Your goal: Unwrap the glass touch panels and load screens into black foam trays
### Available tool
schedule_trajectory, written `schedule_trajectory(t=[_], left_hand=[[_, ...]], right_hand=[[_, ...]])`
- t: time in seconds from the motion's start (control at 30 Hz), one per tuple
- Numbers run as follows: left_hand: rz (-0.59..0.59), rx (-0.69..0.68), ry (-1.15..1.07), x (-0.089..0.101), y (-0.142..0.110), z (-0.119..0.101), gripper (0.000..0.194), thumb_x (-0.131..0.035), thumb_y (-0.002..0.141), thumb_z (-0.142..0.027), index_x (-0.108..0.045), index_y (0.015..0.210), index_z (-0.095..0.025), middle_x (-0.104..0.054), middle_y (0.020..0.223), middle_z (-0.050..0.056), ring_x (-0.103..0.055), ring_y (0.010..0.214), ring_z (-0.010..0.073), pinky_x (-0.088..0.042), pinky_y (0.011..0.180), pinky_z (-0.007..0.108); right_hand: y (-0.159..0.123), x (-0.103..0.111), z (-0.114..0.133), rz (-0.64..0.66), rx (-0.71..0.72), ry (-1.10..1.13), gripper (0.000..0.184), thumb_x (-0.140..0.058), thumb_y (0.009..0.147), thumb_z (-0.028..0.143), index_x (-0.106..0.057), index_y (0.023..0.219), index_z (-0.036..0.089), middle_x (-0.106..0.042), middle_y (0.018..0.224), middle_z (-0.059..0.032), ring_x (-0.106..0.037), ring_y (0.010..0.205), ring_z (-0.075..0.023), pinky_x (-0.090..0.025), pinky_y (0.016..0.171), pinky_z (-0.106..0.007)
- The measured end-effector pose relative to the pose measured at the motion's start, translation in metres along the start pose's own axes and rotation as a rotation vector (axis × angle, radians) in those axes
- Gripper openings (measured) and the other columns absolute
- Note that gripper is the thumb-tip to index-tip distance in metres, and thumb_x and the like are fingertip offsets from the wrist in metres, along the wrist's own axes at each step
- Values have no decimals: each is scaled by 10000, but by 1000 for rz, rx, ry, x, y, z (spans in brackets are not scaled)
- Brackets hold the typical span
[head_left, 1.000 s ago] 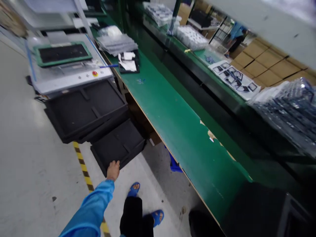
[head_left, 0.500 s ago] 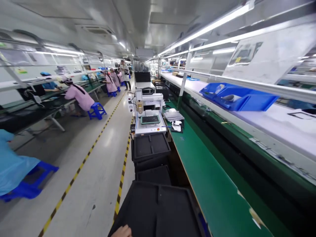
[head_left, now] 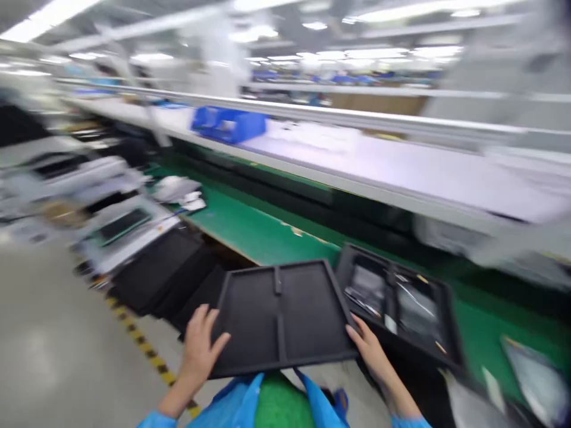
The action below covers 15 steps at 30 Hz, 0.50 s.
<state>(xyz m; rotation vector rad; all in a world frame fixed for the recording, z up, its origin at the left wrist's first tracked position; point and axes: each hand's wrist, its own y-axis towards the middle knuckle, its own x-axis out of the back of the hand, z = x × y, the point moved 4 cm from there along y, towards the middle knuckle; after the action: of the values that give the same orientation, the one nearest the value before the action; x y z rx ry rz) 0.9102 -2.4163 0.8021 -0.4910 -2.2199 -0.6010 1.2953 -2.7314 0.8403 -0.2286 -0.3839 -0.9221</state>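
A shallow black tray [head_left: 254, 315] with a raised divider down its middle is in front of my body, its two compartments bare. My left hand [head_left: 200, 345] grips the tray's left edge, thumb lying over the rim and fingers along the outside. At the opposite edge my right hand [head_left: 368, 348] holds on, its thumb on top; the rest of its fingers are partly hidden. Just beyond the right hand, a second black tray [head_left: 450, 315] on the green bench holds flat panel-like parts in both halves, blurred by motion.
The green bench [head_left: 232, 223] runs under a white shelf [head_left: 401, 172] bearing a blue bin [head_left: 229, 123]. Stacked black trays [head_left: 156, 267] stand to the left, near a white machine [head_left: 129, 232]. A flat panel [head_left: 535, 374] lies at far right. Yellow-black tape [head_left: 143, 345] marks the floor.
My view has swung to the right and down, from the aisle toward the bench. One hand was at the top tray's near edge before; now both hands hold a tray before my body.
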Motion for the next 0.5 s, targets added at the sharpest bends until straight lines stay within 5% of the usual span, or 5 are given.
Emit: schedule_trajectory(t=[0.07, 0.13, 0.23, 0.33, 0.5], left_hand=[[41, 242, -137, -35, 17, -15, 611, -619, 827, -534, -568, 1354, -230, -616, 1360, 161, -503, 1361, 379, -441, 1101, 584], [254, 370, -309, -87, 23, -54, 567, -643, 815, -531, -618, 1286, -216, -730, 1160, 130, -672, 1150, 362, -571, 945, 534], [460, 368, -444, -159, 19, -150, 432, -659, 818, -466, -685, 1151, -193, -784, 984, 79, -740, 983, 320, -619, 838, 452], [451, 169, -302, -216, 36, -260, 393, -618, 843, -365, -677, 1167, -151, -785, 1027, 89, -722, 1042, 297, -596, 885, 405], [470, 5, -36, -294, 94, -370, 380, -561, 856, -295, -663, 1150, -76, -740, 1143, 179, -669, 1142, 316, -537, 953, 386]], right_hand=[[-28, 48, -32, -28, -85, 165, 723, -672, 717, 682, -660, 1241, 184, -720, 1213, -144, -698, 1091, -324, -574, 970, -493], [-51, 106, -65, -101, -109, 264, 703, -675, 757, 617, -618, 1304, 179, -691, 1274, -143, -679, 1129, -307, -560, 984, -481], [-76, 203, -112, -272, -103, 216, 660, -622, 814, 520, -564, 1373, 174, -638, 1359, -136, -635, 1205, -287, -521, 1038, -460], [-74, 285, -148, -387, -116, 23, 655, -587, 806, 384, -527, 1411, 139, -596, 1412, -144, -577, 1282, -284, -433, 1132, -448], [-26, 329, -177, -417, -240, -225, 656, -488, 851, 218, -422, 1486, 65, -571, 1427, -186, -538, 1320, -290, -386, 1157, -427]])
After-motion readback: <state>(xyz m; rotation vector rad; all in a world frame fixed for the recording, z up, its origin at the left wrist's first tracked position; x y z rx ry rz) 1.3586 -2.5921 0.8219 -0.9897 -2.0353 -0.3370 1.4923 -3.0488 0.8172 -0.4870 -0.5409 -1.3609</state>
